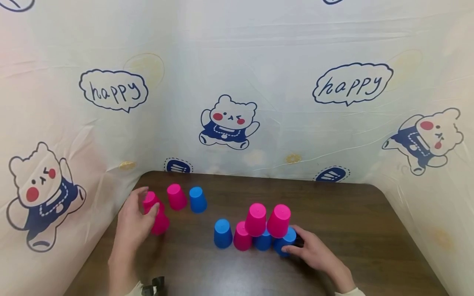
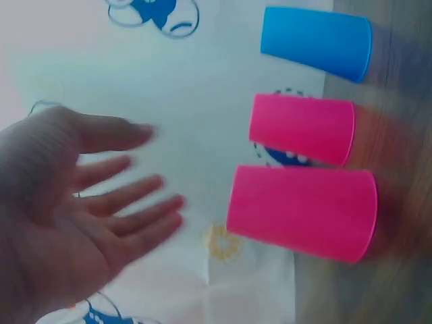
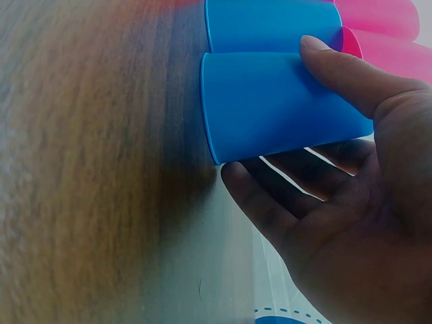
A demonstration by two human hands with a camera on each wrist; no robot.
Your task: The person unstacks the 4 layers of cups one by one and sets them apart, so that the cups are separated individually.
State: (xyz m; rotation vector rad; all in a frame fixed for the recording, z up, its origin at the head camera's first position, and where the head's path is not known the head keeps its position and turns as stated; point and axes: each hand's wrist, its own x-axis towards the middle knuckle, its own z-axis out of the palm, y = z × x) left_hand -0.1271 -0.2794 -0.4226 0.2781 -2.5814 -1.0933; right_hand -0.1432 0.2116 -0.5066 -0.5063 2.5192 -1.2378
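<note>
My right hand point(image 1: 314, 248) holds the blue cup point(image 3: 277, 104) at the right end of a row, thumb on one side and fingers on the other. Next to it in that row stand another blue cup point(image 1: 263, 241), a pink cup point(image 1: 242, 237) and a blue cup point(image 1: 223, 234). Two pink cups, one left point(image 1: 255, 220) and one right point(image 1: 279, 221), sit upside down on top. At the left, my left hand point(image 1: 133, 218) is beside pink cups point(image 1: 151, 199), partly hidden by its thumb. In the left wrist view its fingers point(image 2: 145, 196) are spread apart from the cups, holding nothing.
Behind the left hand, a pink cup point(image 1: 177, 197) and a blue cup point(image 1: 198, 200) stand upside down on the brown wooden table point(image 1: 333, 213). A pale printed curtain point(image 1: 277, 123) surrounds the table's back and sides. A dark strap point(image 1: 153, 287) shows by the left sleeve.
</note>
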